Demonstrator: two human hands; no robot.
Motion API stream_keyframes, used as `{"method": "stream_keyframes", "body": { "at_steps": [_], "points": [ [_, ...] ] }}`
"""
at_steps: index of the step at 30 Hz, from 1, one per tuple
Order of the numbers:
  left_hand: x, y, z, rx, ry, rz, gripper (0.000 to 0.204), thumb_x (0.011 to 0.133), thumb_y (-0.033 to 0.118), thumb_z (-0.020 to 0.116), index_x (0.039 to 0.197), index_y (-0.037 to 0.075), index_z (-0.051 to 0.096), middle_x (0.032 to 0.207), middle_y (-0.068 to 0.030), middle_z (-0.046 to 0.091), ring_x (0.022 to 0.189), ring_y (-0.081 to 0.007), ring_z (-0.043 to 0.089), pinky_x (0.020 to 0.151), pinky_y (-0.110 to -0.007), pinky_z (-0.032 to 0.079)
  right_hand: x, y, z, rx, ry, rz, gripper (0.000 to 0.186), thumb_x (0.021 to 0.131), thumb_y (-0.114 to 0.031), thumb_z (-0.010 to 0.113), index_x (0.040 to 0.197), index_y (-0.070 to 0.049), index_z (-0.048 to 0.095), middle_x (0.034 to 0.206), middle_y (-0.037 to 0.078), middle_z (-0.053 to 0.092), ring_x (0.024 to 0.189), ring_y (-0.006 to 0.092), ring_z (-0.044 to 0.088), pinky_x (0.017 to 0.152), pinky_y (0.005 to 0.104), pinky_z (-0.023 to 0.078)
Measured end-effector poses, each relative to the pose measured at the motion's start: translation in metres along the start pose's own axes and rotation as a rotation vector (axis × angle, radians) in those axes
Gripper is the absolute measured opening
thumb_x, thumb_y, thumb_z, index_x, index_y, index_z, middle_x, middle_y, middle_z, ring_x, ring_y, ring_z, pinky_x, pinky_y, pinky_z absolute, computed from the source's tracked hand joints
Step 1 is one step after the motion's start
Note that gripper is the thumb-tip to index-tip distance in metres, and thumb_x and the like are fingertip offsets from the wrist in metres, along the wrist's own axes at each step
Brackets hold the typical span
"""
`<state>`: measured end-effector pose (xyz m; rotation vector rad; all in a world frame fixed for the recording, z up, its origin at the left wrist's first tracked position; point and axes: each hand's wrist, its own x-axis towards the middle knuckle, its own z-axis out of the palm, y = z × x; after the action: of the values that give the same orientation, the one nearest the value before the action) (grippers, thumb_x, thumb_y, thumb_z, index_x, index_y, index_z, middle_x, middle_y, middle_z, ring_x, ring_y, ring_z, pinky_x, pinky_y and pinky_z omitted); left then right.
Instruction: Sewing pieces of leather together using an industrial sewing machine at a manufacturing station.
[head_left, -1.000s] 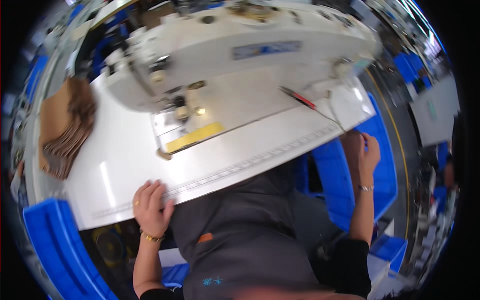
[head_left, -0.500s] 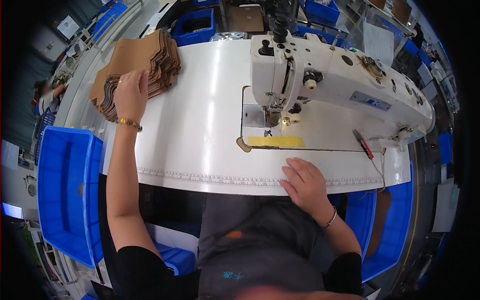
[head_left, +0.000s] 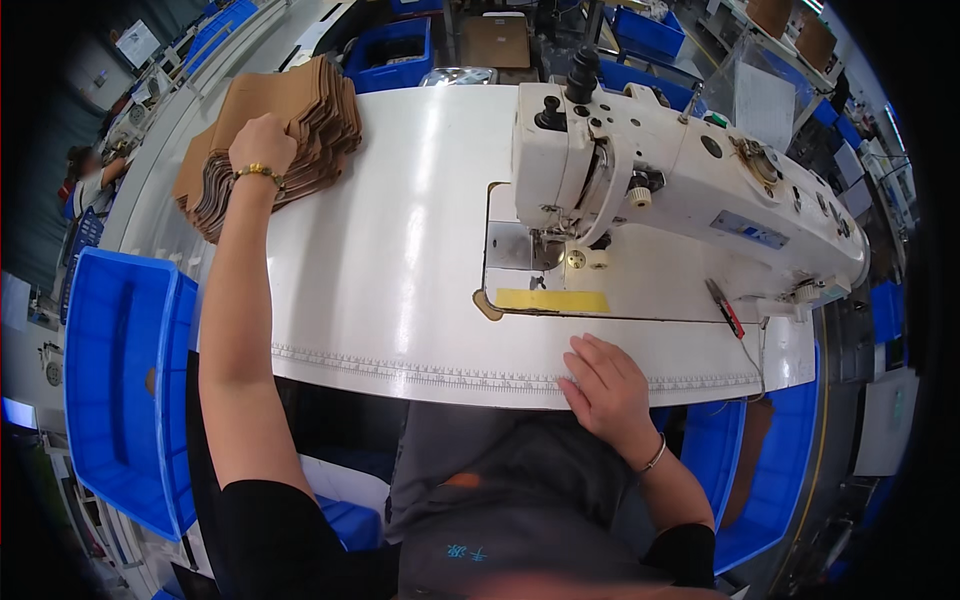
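Hands [head_left: 263, 143] apart, left on wavy-edged brown stack [head_left: 325, 115], glossy tabletop [head_left: 400, 270]

**My left arm [head_left: 237, 320] reaches out, my right hand [head_left: 610, 392] rests loose**

My left forearm runs nearly straight toward 12 o'clock, ending in my left hand [head_left: 263, 145] at 10 o'clock in view. Its back is up and its knuckles are bent; the fingertips are hidden from me. At 4 o'clock, my right hand lies palm down, fingers [head_left: 606, 358] slightly bent and pointing to 11 o'clock, thumb a little apart. My right arm [head_left: 683, 497] is bent, closer to my body.
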<state>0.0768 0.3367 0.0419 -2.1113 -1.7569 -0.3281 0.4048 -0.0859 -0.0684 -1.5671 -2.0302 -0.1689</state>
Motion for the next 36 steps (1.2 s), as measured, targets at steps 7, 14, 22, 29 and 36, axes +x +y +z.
{"method": "stream_keyframes", "body": {
  "at_steps": [7,14,22,29,36],
  "points": [
    [0.0,-0.022,0.002,0.038,0.14,-0.041,0.021,0.096,0.026,0.062,0.101,0.012,0.077,0.101,-0.0138,0.076,0.098,-0.0362,0.072,0.08,-0.049,0.058,0.0,-0.002,0.0,0.0,0.025,-0.014,0.028,0.084,-0.016,0.078,0.107,-0.003,0.07,0.12,0.013,0.069,0.114,0.0301,0.067,0.095,0.042,0.056],
    [-0.058,0.001,-0.077,-0.096,0.558,0.17,0.016,0.095,0.026,0.068,0.096,0.013,0.077,0.088,-0.0066,0.076,0.092,-0.0295,0.069,0.077,-0.042,0.056,0.001,-0.001,-0.001,-0.009,0.029,-0.003,0.026,0.083,-0.013,0.077,0.106,-0.003,0.07,0.119,0.012,0.069,0.114,0.0296,0.067,0.094,0.0411,0.056],
    [-0.244,0.076,-0.092,-0.284,0.197,0.747,0.016,0.079,0.008,0.074,0.095,0.007,0.073,0.079,-0.0033,0.066,0.079,-0.0205,0.065,0.064,-0.032,0.052,0.014,-0.006,0.001,0.056,0.024,-0.021,0.028,0.081,-0.01,0.076,0.108,-0.003,0.07,0.119,0.013,0.069,0.113,0.0291,0.068,0.093,0.0392,0.057],
    [-0.291,0.106,-0.075,-0.477,0.095,0.919,0.026,0.079,0.01,0.073,0.104,0.004,0.074,0.082,-0.0014,0.067,0.083,-0.018,0.067,0.065,-0.03,0.054,0.067,-0.012,0.024,-0.088,0.041,-0.378,0.037,0.082,-0.013,0.065,0.115,0.004,0.067,0.119,0.018,0.069,0.11,0.03,0.068,0.091,0.0374,0.058],
    [-0.274,0.111,-0.072,-0.554,-0.129,0.838,0.055,0.079,0.027,0.084,0.126,0.004,0.067,0.125,-0.0112,0.07,0.116,-0.0303,0.066,0.094,-0.042,0.055,0.081,0.032,0.053,-0.133,-0.104,-0.307,0.036,0.087,-0.012,0.063,0.12,0.003,0.067,0.125,0.019,0.07,0.112,0.0307,0.07,0.089,0.0371,0.06]
  ]
}}
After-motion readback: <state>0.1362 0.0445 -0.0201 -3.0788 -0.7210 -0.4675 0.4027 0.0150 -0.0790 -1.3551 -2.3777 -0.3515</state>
